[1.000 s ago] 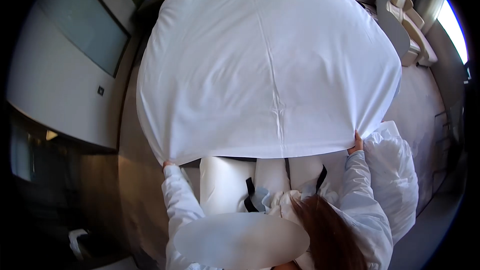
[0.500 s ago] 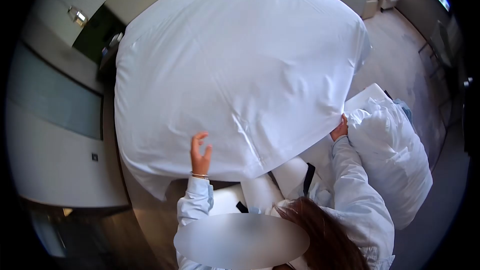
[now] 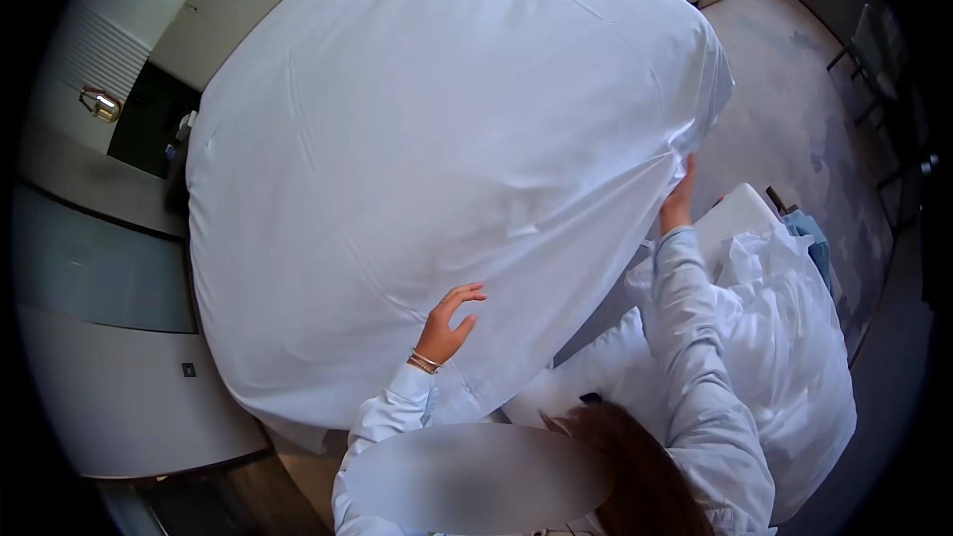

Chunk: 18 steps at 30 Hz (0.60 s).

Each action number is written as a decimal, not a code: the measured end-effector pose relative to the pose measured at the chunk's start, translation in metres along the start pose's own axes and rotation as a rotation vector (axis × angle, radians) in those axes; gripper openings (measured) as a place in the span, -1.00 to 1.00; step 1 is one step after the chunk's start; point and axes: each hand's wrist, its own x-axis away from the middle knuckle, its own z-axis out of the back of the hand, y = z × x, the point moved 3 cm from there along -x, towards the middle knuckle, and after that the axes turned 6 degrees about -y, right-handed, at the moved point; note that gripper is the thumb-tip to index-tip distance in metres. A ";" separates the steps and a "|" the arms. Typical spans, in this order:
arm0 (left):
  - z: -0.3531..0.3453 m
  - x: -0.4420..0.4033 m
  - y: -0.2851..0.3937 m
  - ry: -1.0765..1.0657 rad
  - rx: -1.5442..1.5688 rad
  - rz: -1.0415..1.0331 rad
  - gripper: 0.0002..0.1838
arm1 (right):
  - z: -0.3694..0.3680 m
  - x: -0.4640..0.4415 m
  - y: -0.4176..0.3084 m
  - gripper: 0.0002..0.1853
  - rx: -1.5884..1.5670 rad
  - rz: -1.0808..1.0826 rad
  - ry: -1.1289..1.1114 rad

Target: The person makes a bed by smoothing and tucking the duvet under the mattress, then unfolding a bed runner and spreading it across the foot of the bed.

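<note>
A large white bed sheet (image 3: pixel 397 159) covers the bed, mostly smooth, with folds fanning out toward its right edge. My right hand (image 3: pixel 679 201) grips that edge, and the cloth is drawn taut and creased around it; part of the fingers is hidden behind the fabric. Above the near part of the sheet is my left hand (image 3: pixel 449 328), fingers apart and curved, holding nothing. Whether it touches the cloth I cannot tell.
To the right lies a heaped white duvet (image 3: pixel 774 337) beside a white padded seat or cushion (image 3: pixel 740 218). White pillows (image 3: pixel 611 362) lie close to my body. A dark chair (image 3: pixel 874 60) stands far right, and a wall lamp (image 3: pixel 101 104) hangs at left.
My right hand has moved up along the bed's right side, pulling the sheet's edge with it. My left hand has shifted rightward, still open. The view has turned somewhat.
</note>
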 end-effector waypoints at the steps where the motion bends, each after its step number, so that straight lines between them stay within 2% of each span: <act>1: -0.001 -0.007 -0.011 0.020 -0.018 0.010 -0.65 | 0.013 -0.030 -0.022 -0.47 -0.006 0.015 -0.024; 4: -0.004 -0.026 -0.055 0.062 0.045 0.051 -0.64 | 0.020 -0.070 -0.092 -0.51 0.094 0.119 -0.025; 6: -0.004 -0.037 -0.083 0.125 0.465 0.218 -0.68 | 0.054 -0.063 -0.146 -0.53 0.192 0.141 0.051; 8: -0.002 -0.047 -0.094 0.092 0.577 0.227 -0.69 | 0.114 -0.036 -0.196 -0.55 0.304 0.116 0.189; 10: 0.002 -0.056 -0.105 -0.125 0.893 0.410 -0.70 | 0.188 -0.015 -0.224 -0.58 0.390 0.054 0.323; 12: -0.007 -0.065 -0.113 -0.138 0.839 0.331 -0.69 | 0.294 -0.033 -0.238 -0.57 0.517 0.017 0.421; 13: -0.011 -0.066 -0.117 -0.216 0.626 0.345 -0.69 | 0.352 -0.052 -0.244 -0.54 0.587 0.001 0.471; 14: -0.015 -0.060 -0.122 -0.303 0.405 0.372 -0.70 | 0.320 -0.043 -0.234 -0.56 0.582 0.059 0.514; 16: -0.020 -0.056 -0.141 -0.337 0.427 0.379 -0.69 | 0.243 -0.023 -0.212 -0.58 0.577 0.174 0.598; 17: -0.022 -0.053 -0.147 -0.337 0.459 0.374 -0.68 | 0.216 -0.007 -0.201 -0.60 0.560 0.154 0.613; 18: -0.026 -0.050 -0.149 -0.333 0.503 0.369 -0.67 | 0.217 -0.003 -0.200 -0.60 0.574 0.153 0.612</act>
